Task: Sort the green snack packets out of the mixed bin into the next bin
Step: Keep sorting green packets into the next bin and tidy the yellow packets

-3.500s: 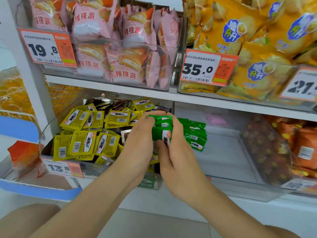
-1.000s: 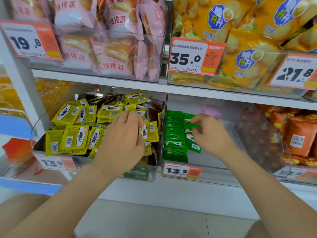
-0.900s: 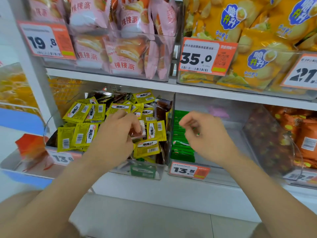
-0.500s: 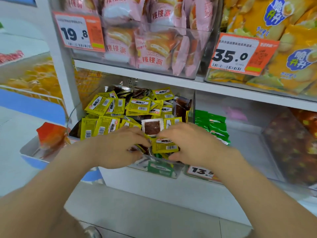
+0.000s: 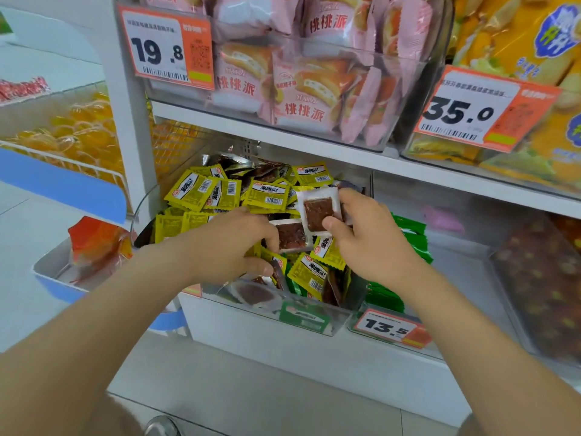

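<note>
A clear brown-filled packet (image 5: 317, 209) was pinched between the thumb and fingers of the right hand (image 5: 371, 243) and held above the pile, probably so that it was kept out of the way while green ones beneath were sought. The left hand (image 5: 232, 243) was curled into the mixed bin (image 5: 239, 302); whether its grip closed on anything could not be told. One green packet (image 5: 303, 313) was seen low against that bin's front wall, its long axis along the wall. The sorted green packets (image 5: 408, 229) were stacked in the next bin (image 5: 459, 265), partly hidden by the right wrist.
</note>
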Demonstrator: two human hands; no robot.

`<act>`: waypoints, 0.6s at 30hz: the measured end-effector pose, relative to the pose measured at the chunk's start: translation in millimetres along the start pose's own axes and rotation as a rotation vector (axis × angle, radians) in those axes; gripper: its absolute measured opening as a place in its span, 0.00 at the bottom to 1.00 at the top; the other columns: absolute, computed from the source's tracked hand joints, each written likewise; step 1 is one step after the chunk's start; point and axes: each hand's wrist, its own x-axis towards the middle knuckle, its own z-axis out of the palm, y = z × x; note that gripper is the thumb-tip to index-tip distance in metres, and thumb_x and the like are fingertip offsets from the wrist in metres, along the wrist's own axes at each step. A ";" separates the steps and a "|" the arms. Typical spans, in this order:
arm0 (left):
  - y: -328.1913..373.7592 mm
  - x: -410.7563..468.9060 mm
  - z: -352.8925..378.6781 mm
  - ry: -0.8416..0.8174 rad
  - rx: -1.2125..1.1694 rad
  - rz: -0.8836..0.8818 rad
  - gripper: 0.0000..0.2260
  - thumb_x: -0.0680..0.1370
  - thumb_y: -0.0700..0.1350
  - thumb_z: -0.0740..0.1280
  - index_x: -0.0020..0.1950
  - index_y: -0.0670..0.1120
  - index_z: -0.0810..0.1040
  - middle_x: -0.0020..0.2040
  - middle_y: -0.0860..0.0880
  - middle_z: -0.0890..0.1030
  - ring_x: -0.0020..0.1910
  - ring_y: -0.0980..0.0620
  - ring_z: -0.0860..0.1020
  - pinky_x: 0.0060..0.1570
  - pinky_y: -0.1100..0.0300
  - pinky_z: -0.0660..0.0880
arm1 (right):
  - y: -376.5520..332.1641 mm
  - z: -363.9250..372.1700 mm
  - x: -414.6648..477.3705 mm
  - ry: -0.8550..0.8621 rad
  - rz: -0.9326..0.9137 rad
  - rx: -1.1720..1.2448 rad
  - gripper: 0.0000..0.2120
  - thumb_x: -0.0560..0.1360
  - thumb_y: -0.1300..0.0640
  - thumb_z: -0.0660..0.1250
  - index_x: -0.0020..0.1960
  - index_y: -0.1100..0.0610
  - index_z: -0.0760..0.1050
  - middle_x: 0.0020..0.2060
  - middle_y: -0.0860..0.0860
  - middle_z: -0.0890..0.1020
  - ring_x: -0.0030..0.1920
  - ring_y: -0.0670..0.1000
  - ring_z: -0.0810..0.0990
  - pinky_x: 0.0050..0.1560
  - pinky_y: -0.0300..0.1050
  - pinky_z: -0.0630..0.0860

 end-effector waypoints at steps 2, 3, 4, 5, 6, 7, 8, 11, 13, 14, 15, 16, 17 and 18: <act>0.1 0.0 -3.1 0.030 -0.088 0.020 0.05 0.77 0.52 0.76 0.47 0.57 0.81 0.42 0.60 0.80 0.45 0.59 0.75 0.42 0.61 0.70 | 0.9 2.4 -2.1 0.018 -0.036 -0.041 0.04 0.84 0.54 0.65 0.56 0.54 0.74 0.45 0.49 0.81 0.44 0.53 0.76 0.42 0.49 0.65; 0.1 -0.2 -5.1 0.062 -0.120 0.028 0.05 0.77 0.49 0.76 0.44 0.55 0.81 0.39 0.59 0.80 0.41 0.58 0.77 0.38 0.63 0.68 | 1.3 4.0 -2.3 0.047 -0.060 -0.102 0.04 0.83 0.53 0.66 0.56 0.53 0.75 0.43 0.48 0.81 0.41 0.53 0.74 0.42 0.50 0.63; -0.8 -0.6 -7.2 0.106 -0.139 0.034 0.06 0.78 0.47 0.76 0.43 0.54 0.81 0.37 0.58 0.81 0.39 0.57 0.78 0.36 0.63 0.68 | 0.6 4.8 -1.7 0.086 -0.079 -0.161 0.05 0.82 0.52 0.68 0.56 0.52 0.75 0.42 0.47 0.81 0.40 0.52 0.73 0.43 0.50 0.63; -1.2 -0.9 -9.8 0.163 -0.155 0.037 0.07 0.78 0.47 0.75 0.42 0.53 0.80 0.37 0.57 0.81 0.38 0.56 0.79 0.36 0.61 0.71 | -1.7 5.1 -0.3 0.134 -0.088 -0.197 0.05 0.81 0.52 0.70 0.55 0.50 0.76 0.43 0.46 0.82 0.40 0.51 0.74 0.45 0.49 0.67; -2.2 -0.9 -12.0 0.232 -0.168 0.033 0.07 0.79 0.47 0.74 0.42 0.53 0.80 0.38 0.56 0.82 0.38 0.55 0.80 0.37 0.57 0.74 | -4.4 5.6 1.2 0.180 -0.095 -0.210 0.06 0.79 0.54 0.73 0.54 0.50 0.77 0.43 0.47 0.83 0.41 0.51 0.76 0.46 0.49 0.72; -4.5 -0.7 -13.5 0.314 -0.178 0.025 0.07 0.79 0.47 0.74 0.43 0.53 0.79 0.39 0.56 0.83 0.38 0.54 0.81 0.40 0.54 0.77 | -7.5 6.7 2.8 0.218 -0.105 -0.217 0.07 0.77 0.56 0.74 0.52 0.51 0.77 0.43 0.48 0.83 0.42 0.53 0.79 0.45 0.51 0.77; -6.4 -0.8 -14.4 0.402 -0.182 0.012 0.06 0.79 0.47 0.73 0.44 0.53 0.79 0.40 0.56 0.83 0.39 0.55 0.81 0.42 0.54 0.78 | -10.0 8.9 4.8 0.245 -0.116 -0.233 0.08 0.75 0.59 0.74 0.51 0.52 0.77 0.44 0.50 0.83 0.43 0.55 0.80 0.42 0.52 0.78; -11.4 -0.9 -13.9 0.621 -0.184 -0.075 0.03 0.79 0.45 0.73 0.49 0.51 0.80 0.42 0.58 0.82 0.42 0.56 0.81 0.45 0.57 0.77 | -14.8 17.9 14.4 0.282 -0.120 -0.299 0.09 0.74 0.65 0.72 0.51 0.56 0.76 0.44 0.54 0.82 0.42 0.61 0.80 0.37 0.53 0.78; -16.0 -1.3 -15.9 0.701 -0.166 -0.142 0.03 0.79 0.42 0.73 0.51 0.49 0.82 0.42 0.56 0.83 0.43 0.56 0.81 0.46 0.59 0.77 | -18.0 24.2 22.6 0.293 -0.128 -0.296 0.10 0.74 0.66 0.71 0.53 0.56 0.76 0.44 0.56 0.82 0.42 0.63 0.81 0.39 0.56 0.80; -17.9 -2.1 -17.7 0.722 -0.154 -0.161 0.04 0.79 0.41 0.73 0.50 0.49 0.83 0.43 0.56 0.83 0.43 0.56 0.81 0.46 0.61 0.77 | -20.0 27.6 26.9 0.299 -0.140 -0.292 0.12 0.74 0.67 0.71 0.54 0.56 0.76 0.45 0.56 0.83 0.42 0.63 0.81 0.38 0.57 0.80; -19.5 -3.1 -19.6 0.733 -0.143 -0.164 0.04 0.79 0.40 0.73 0.50 0.49 0.84 0.44 0.55 0.85 0.44 0.56 0.82 0.47 0.63 0.77 | -22.4 31.4 31.2 0.303 -0.146 -0.301 0.14 0.74 0.68 0.71 0.55 0.56 0.75 0.45 0.56 0.83 0.41 0.63 0.81 0.37 0.56 0.79; -20.5 -4.2 -20.9 0.736 -0.128 -0.150 0.04 0.78 0.39 0.74 0.49 0.49 0.84 0.45 0.54 0.86 0.45 0.56 0.83 0.49 0.63 0.78 | -23.9 36.1 35.4 0.308 -0.146 -0.324 0.16 0.73 0.68 0.72 0.56 0.55 0.74 0.44 0.56 0.83 0.39 0.63 0.81 0.34 0.53 0.77; -21.4 -5.3 -21.4 0.730 -0.106 -0.128 0.04 0.78 0.39 0.74 0.48 0.48 0.85 0.47 0.53 0.87 0.47 0.54 0.84 0.51 0.61 0.79 | -25.2 41.6 38.8 0.309 -0.138 -0.361 0.17 0.73 0.68 0.73 0.57 0.55 0.73 0.44 0.55 0.83 0.37 0.62 0.81 0.30 0.49 0.73; -21.7 -6.6 -21.2 0.715 -0.084 -0.111 0.04 0.77 0.39 0.75 0.48 0.48 0.86 0.48 0.53 0.87 0.48 0.53 0.85 0.53 0.57 0.80 | -26.7 46.8 41.2 0.313 -0.130 -0.409 0.19 0.73 0.67 0.74 0.60 0.54 0.73 0.44 0.54 0.84 0.36 0.61 0.81 0.28 0.46 0.67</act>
